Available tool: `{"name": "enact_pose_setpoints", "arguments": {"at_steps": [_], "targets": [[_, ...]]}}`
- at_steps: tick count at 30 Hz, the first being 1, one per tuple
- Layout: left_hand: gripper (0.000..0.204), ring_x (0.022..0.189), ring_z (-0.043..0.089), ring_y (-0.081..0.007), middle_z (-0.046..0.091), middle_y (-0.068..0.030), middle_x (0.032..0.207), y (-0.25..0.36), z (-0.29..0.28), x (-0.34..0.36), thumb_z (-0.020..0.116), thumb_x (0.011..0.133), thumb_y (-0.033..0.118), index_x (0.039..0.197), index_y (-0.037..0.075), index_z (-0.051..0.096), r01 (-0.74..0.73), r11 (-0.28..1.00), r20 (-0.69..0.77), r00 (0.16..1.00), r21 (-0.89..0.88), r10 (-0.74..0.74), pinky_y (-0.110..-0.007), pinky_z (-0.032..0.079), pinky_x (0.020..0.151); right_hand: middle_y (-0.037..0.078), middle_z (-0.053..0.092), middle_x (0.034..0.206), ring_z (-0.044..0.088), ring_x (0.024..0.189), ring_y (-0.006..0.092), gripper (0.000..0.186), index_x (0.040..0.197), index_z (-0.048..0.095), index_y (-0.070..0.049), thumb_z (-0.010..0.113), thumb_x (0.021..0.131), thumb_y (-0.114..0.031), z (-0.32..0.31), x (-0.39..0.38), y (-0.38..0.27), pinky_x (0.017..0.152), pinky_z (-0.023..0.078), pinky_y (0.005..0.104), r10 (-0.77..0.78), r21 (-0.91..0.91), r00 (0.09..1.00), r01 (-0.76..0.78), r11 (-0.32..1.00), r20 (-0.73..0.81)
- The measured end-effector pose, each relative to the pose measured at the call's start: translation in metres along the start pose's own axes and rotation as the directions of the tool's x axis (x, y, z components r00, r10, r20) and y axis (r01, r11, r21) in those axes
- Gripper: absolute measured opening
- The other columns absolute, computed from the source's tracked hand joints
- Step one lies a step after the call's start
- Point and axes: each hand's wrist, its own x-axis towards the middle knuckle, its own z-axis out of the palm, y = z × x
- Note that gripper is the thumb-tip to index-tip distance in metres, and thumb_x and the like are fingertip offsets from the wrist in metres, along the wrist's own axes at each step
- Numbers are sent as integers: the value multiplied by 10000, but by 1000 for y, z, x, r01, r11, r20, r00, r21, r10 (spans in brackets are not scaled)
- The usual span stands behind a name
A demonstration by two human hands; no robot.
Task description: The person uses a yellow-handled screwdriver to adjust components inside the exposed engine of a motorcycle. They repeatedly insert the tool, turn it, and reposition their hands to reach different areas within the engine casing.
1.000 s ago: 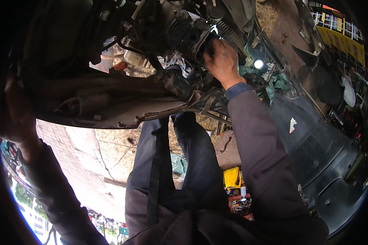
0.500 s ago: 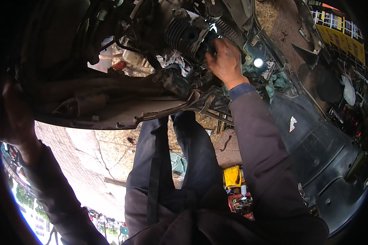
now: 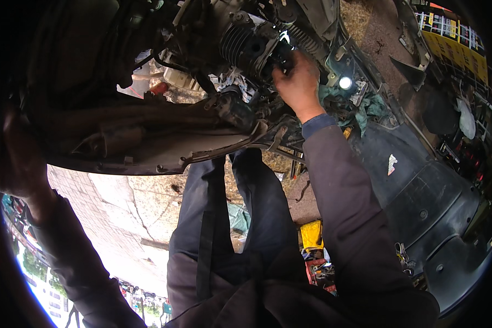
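My right hand [image 3: 300,85] reaches into the machine beside a finned engine cylinder [image 3: 240,46], fingers curled at a dark part too shadowed to make out. Just right of it shines a small round light [image 3: 345,83], with a green rag [image 3: 369,112] bunched below. My left hand [image 3: 24,158] is raised at the far-left edge of the dark, curved bodywork [image 3: 191,147], its fingers lost in shadow. The bodywork spans the upper left above my dark-trousered legs.
A large black plastic panel [image 3: 404,197] lies along the right. A yellow item [image 3: 311,235] and jumbled tools [image 3: 320,273] lie low between my legs and right arm. A shelving rack [image 3: 454,49] stands at top right, a white bag [image 3: 466,120] below it.
My right hand has shifted slightly about the dark part, its wrist now a little further left than half a second ago. My left hand stays at the bodywork's edge.
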Motion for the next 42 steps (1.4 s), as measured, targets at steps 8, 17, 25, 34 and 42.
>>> {"name": "enact_pose_setpoints", "arguments": {"at_steps": [8,17,25,34,42], "targets": [[710,1422,363,-284,424,-140,1504,10,39,24,642,905,489,1433,56,448,151,875,158,984,-460,-87,-420,245,1193,186,615,858,595,807,412,134,853,604,-24,688,753,-49,1,-3,7,688,483,472,-205,-121,978,207,971,22],[743,1401,382,-305,424,-149,1498,9,36,17,645,917,438,1487,55,363,57,815,-53,993,-577,-108,-420,252,1182,171,614,795,597,777,412,137,802,561,-27,686,762,-65,10,-2,6,675,475,482,-170,-110,985,165,980,-38],[864,1441,303,-328,323,-139,1565,10,50,27,706,854,499,1512,89,324,223,746,244,966,-628,-83,-461,194,1202,175,618,800,600,779,412,144,811,567,-28,695,761,-72,13,-5,6,666,478,480,-139,-118,989,131,984,-59],[459,1181,537,-289,546,-155,1313,16,85,40,592,948,275,1317,12,521,-36,192,-46,912,981,408,-375,413,999,157,657,848,630,829,391,189,940,630,-35,712,795,-125,1,-26,12,722,502,456,-40,-12,992,39,999,-119],[313,1023,668,-265,679,-168,1156,45,191,115,500,998,136,1221,-48,622,-187,194,124,947,963,296,-330,515,909,227,507,1164,532,1106,441,509,1183,527,-15,765,760,-168,-56,-134,94,925,478,491,675,-318,737,-647,693,-28]]}}
